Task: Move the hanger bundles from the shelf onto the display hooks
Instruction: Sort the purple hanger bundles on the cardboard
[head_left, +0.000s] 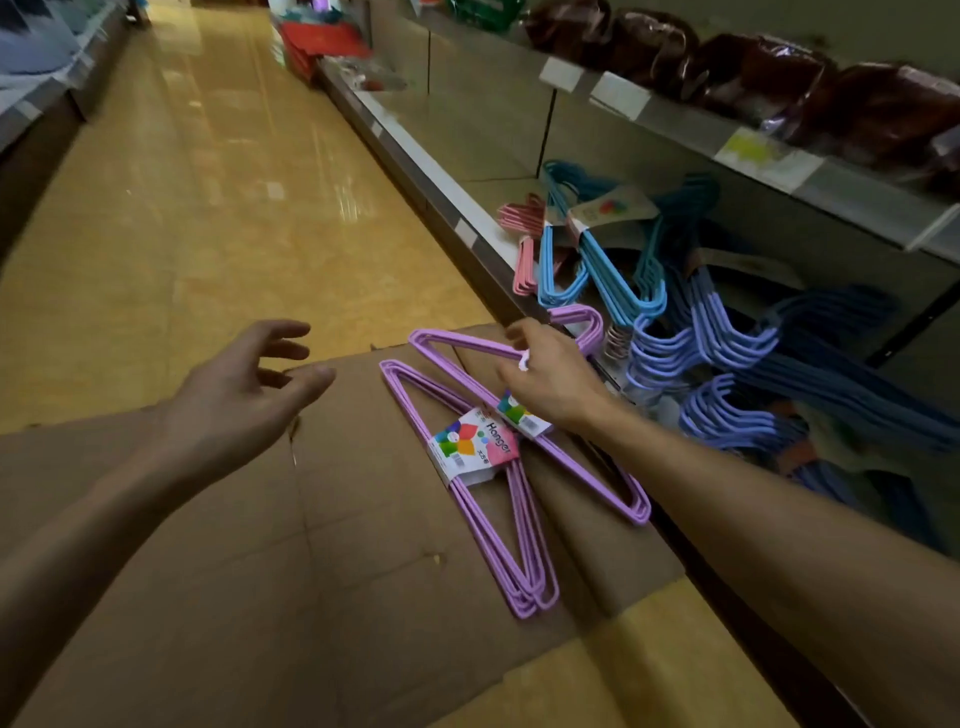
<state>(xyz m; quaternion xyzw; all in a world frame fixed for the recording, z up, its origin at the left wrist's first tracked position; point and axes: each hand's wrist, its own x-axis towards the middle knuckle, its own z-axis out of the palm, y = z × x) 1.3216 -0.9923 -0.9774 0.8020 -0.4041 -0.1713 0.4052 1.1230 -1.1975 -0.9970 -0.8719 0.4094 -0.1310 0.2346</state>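
Right hand (550, 374) pinches purple hanger bundle (566, 447); left hand (244, 395) hovers, fingers spread.

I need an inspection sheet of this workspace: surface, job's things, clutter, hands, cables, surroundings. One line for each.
Surface: flat brown cardboard lying on a yellow floor.
Job's things: two purple hanger bundles on the cardboard; blue hanger bundles and pink hangers on the low shelf.
Clutter: nothing seen.
Hands: left hand open above the cardboard; right hand grips the farther purple bundle near its hooks.
Cables: nothing seen.
Surroundings: shop aisle; upper shelf with dark wrapped goods.
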